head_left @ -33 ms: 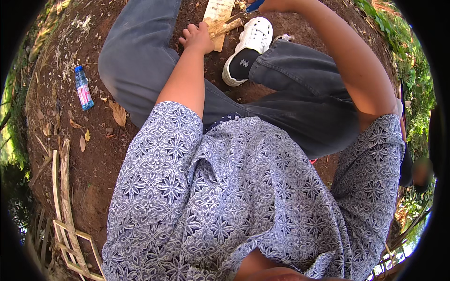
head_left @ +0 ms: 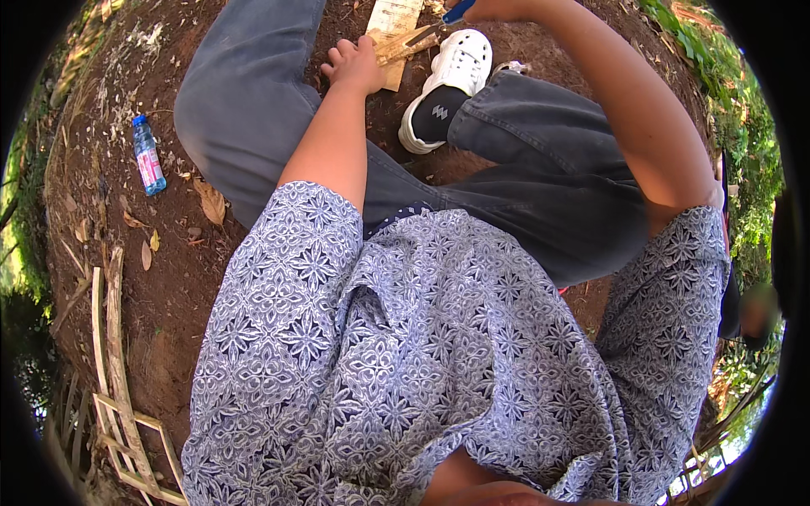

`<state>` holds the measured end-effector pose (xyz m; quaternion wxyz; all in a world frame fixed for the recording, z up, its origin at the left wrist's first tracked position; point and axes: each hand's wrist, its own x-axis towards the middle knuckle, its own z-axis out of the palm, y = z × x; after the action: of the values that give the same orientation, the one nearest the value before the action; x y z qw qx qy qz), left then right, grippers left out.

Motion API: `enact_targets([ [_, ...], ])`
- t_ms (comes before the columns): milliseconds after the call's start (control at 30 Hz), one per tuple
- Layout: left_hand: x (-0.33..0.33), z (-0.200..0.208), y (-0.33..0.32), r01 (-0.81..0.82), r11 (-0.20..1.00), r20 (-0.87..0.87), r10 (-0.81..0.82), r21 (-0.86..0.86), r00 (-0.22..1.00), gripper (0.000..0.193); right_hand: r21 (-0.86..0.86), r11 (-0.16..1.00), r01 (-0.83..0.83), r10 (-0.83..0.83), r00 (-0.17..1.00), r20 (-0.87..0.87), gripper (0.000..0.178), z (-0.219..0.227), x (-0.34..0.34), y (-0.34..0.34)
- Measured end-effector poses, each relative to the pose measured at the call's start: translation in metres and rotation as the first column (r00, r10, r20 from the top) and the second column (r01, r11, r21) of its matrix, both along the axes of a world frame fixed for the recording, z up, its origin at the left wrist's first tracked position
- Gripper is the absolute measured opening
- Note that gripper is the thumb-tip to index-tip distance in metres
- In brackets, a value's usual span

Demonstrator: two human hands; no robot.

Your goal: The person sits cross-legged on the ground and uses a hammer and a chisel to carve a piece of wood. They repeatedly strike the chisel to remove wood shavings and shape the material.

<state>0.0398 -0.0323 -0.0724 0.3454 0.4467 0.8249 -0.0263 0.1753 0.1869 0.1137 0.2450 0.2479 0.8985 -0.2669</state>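
At the top of the view, my left hand point(head_left: 354, 64) presses a short piece of wood point(head_left: 403, 48) down on a pale flat board point(head_left: 395, 13). Its thumb lies against the wood and its fingers are bent. My right hand point(head_left: 498, 8), partly cut off by the upper edge, grips a blue-handled blade tool point(head_left: 458, 11). The narrow blade reaches left from the handle to the wood; whether it is a knife or a saw I cannot tell.
My white clog point(head_left: 460, 63) is just right of the board, near the blade. A blue-capped plastic bottle point(head_left: 148, 156) lies on the dirt at left. Wooden strips and a frame point(head_left: 126, 405) lie at lower left. A blurred person point(head_left: 755, 314) is at the right edge.
The blade tool has shifted very slightly over the wood with my right hand. My left hand keeps its hold on the wood.
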Motion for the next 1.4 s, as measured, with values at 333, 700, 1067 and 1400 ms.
enact_targets([
  [333,-0.016,-0.017,0.000,0.110,0.972,-0.044,-0.103,0.208,0.994,0.061,0.219,0.960,-0.175,0.169,0.985,0.046,0.018,-0.012,-0.028,-0.006],
  [700,-0.032,0.027,0.023,0.179,0.970,0.093,-0.196,0.168,0.976,0.054,0.216,0.963,-0.158,0.157,0.987,0.024,0.022,-0.002,-0.037,0.000],
  [1067,-0.046,0.015,0.036,0.293,0.948,0.061,-0.302,0.127,0.951,0.043,0.262,0.962,-0.079,0.070,0.997,0.042,0.016,-0.001,-0.035,-0.020],
  [1400,-0.044,-0.017,0.029,0.403,0.908,-0.047,-0.400,0.115,0.915,0.062,0.125,0.986,-0.114,0.112,0.994,0.018,0.023,-0.031,-0.027,0.008],
])
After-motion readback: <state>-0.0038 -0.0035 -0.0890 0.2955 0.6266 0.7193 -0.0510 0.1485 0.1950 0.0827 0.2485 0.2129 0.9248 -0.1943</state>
